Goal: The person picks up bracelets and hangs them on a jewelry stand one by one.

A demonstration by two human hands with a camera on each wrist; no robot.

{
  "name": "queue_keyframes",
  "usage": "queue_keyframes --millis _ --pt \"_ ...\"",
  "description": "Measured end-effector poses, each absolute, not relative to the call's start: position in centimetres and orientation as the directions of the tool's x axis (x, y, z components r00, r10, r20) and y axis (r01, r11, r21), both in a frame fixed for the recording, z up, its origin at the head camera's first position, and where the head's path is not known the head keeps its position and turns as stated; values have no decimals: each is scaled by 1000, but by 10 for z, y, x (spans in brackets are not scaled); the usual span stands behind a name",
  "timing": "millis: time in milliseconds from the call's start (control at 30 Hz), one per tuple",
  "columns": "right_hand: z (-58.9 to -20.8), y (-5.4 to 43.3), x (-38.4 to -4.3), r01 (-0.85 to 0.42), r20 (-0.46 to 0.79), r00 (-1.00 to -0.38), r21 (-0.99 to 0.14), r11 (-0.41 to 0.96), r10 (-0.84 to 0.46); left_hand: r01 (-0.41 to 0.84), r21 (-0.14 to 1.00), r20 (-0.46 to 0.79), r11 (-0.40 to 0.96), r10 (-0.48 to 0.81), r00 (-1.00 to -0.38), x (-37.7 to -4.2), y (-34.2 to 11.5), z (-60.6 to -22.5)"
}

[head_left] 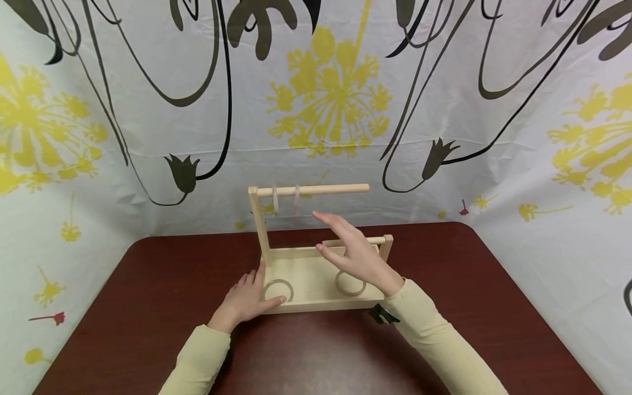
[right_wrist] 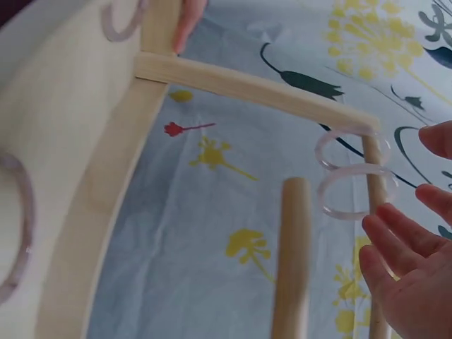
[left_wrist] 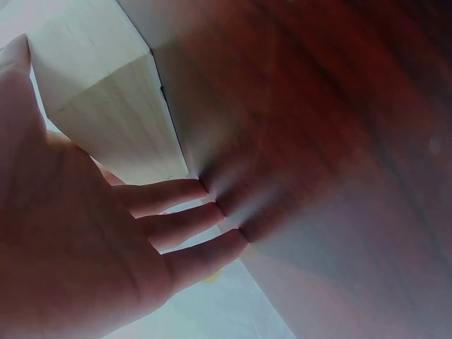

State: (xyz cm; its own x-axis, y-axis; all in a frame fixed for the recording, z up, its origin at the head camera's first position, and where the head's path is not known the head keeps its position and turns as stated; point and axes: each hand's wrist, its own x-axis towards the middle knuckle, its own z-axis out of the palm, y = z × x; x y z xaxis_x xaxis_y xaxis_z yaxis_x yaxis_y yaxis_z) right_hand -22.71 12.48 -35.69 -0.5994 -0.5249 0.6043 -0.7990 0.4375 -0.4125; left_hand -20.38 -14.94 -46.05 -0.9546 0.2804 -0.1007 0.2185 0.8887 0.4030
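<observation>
Take the middle of the pale wooden stand's (head_left: 296, 305) rectangular tray (head_left: 311, 280) as the hub of a clock, seen from the head view. The left hand (head_left: 244, 300) rests against the tray's end toward nine o'clock, its fingers extended along the outside and slightly spread, its thumb reaching over the front corner beside a translucent pinkish-grey ring (head_left: 278, 281) that lies in the tray at eight. It presses against the wood without pinching anything.

The right hand (head_left: 356, 255) hangs above the tray at two o'clock, fingers stretched out and thumb well apart — nothing in its grip. A second pinkish-grey ring (head_left: 337, 282) lies in the tray between three and four, partly below that hand.

At ten o'clock a tall square wooden post (head_left: 259, 227) carries a long round wooden dowel (head_left: 333, 189) across twelve. Two more translucent rings (head_left: 297, 202) hang from it, apart from each other, near the right fingertips; whether those touch a ring I cannot tell. A short wooden post (head_left: 387, 248) between two and three holds a lower round dowel (head_left: 377, 240), partly hidden by the right hand.
</observation>
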Motion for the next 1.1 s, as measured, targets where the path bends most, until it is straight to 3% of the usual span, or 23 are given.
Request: queue_keyframes --millis 633,1100 --pt "-403 134 -198 -786 606 -617 -448 425 -502 217 396 -99 892 276 -956 -204 -147 -460" --pt "-420 141 -191 -740 551 -672 -498 452 -494 218 400 -96 890 278 -956 -202 -148 -459"
